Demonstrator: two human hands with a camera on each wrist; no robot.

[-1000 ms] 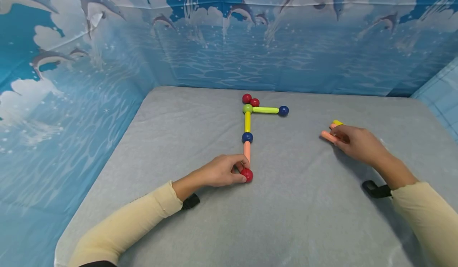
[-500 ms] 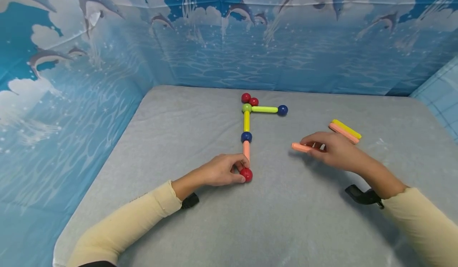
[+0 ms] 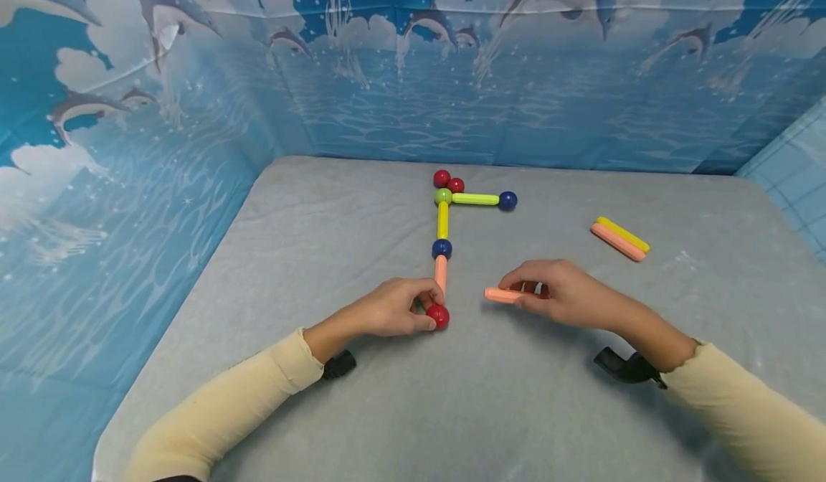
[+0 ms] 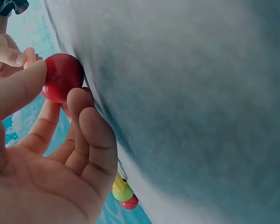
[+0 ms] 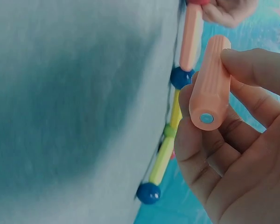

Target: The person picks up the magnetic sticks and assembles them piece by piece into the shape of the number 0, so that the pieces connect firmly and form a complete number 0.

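My left hand (image 3: 396, 308) pinches a red ball (image 3: 439, 316) between thumb and fingers at the near end of a stick-and-ball chain. From that ball an orange stick (image 3: 441, 275) runs away to a blue ball (image 3: 442, 249). Beyond it come a yellow stick (image 3: 443, 220) and a green ball (image 3: 443, 196), where a lime stick (image 3: 475, 199) branches right to another blue ball (image 3: 508, 201). My right hand (image 3: 561, 294) grips a loose orange magnetic stick (image 5: 210, 84), its free end pointing left at the red ball, a short gap away. A round metallic disc shows in the stick's other end.
Two red balls (image 3: 442, 178) sit by the green ball at the back. To the right, a yellow stick (image 3: 623, 233) and an orange stick (image 3: 617, 242) lie side by side on the grey cloth-covered table (image 3: 361, 216). Dolphin-printed curtains (image 3: 387, 109) stand behind and at the left.
My right hand has carried one orange stick left and nearer from beside the other two, which stay behind. The left hand keeps its hold on the red ball.
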